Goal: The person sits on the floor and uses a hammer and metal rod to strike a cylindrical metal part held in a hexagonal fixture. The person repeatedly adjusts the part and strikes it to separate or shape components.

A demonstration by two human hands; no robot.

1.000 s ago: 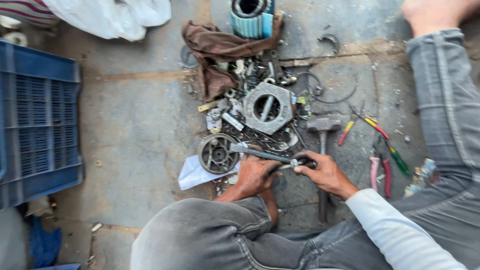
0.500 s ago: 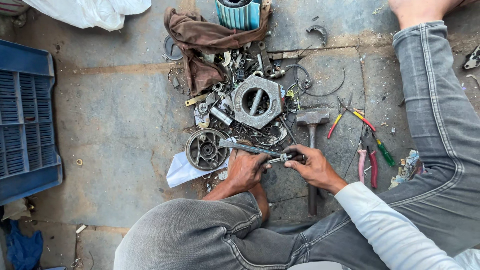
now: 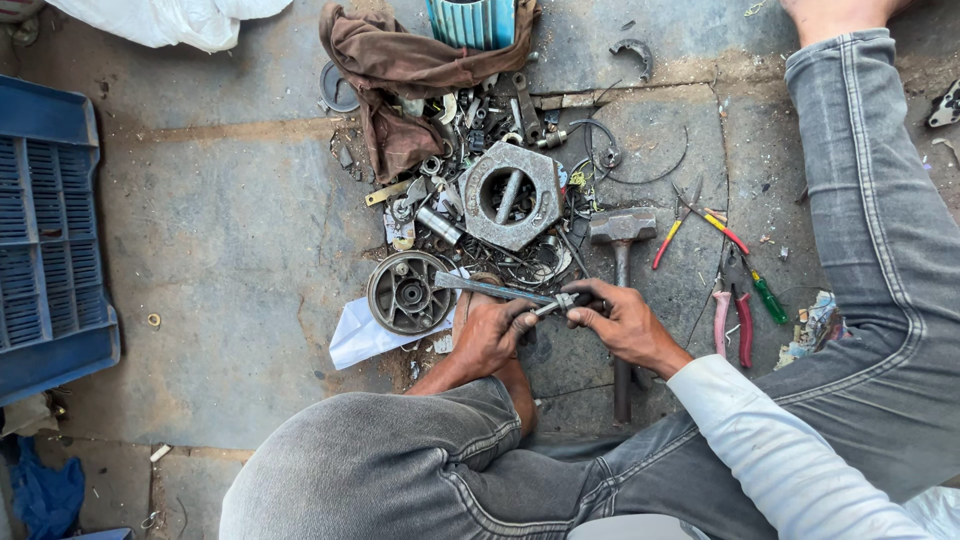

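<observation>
Grey concrete floor is seen from the head camera, with the person's knees in grey jeans at the bottom edge and along the right edge. A long metal tool is held over the floor's middle, its far tip resting on the rim of a round metal wheel that lies on a sheet of white paper. The left hand is closed around the tool's shaft, its fingers curled and pressed together. The right hand is set just beside it, and the tool's near end is pinched between its thumb and fingertips.

Beyond the hands, a large hexagonal metal nut lies in a heap of small metal parts. A hammer lies to the right of the nut, its handle passing under the right hand. Red and yellow pliers and pink-handled pliers lie nearer the right edge. A brown rag is bunched at the top edge, touching a ribbed blue cylinder. A blue plastic crate stands at the left edge.
</observation>
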